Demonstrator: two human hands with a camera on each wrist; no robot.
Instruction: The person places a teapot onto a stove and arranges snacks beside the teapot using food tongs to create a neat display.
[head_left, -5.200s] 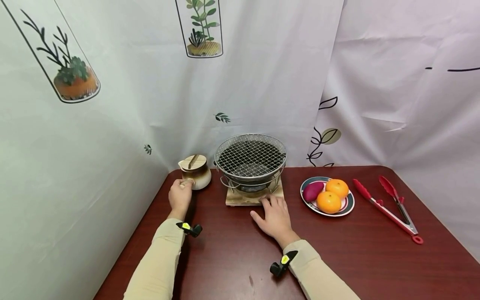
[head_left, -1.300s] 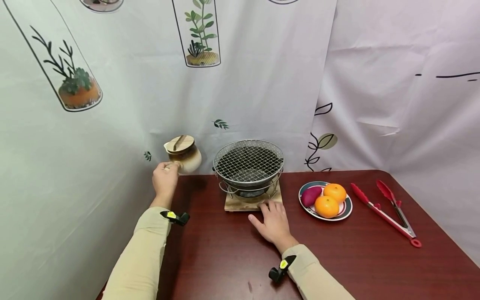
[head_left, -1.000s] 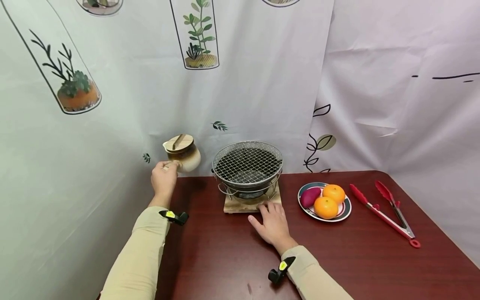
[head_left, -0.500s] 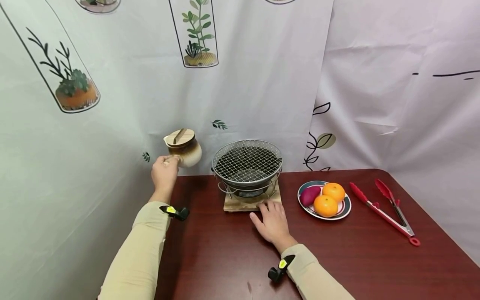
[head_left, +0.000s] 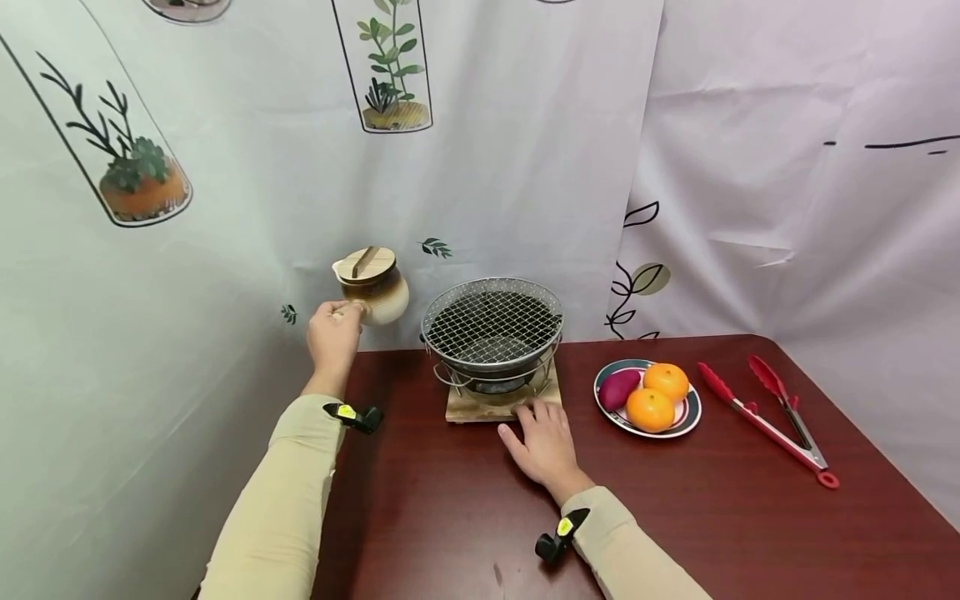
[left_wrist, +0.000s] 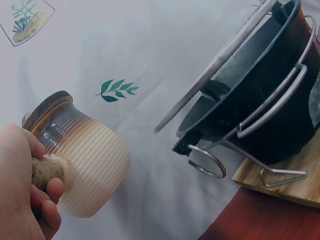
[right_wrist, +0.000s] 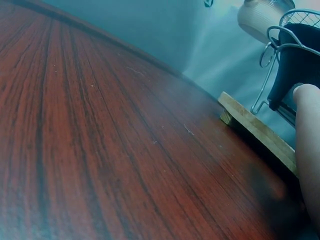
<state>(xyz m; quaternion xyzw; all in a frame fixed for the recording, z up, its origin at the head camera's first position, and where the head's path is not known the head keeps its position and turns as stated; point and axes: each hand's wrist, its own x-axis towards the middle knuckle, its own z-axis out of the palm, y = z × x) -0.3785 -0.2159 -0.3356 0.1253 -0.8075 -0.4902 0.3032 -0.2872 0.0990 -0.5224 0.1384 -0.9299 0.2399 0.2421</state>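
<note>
Left fingers (left_wrist: 49,215) curled round pot handle (left_wrist: 48,170)

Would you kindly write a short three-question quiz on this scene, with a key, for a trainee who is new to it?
1. What holds the lidded pot up off the table, and by which part?
2. True or false: the tongs lie on the table with their arms spread apart.
3. How many orange fruits are on the plate? A: one. B: two. C: three.

Key:
1. The left hand grips it by the handle.
2. True.
3. B.
</note>
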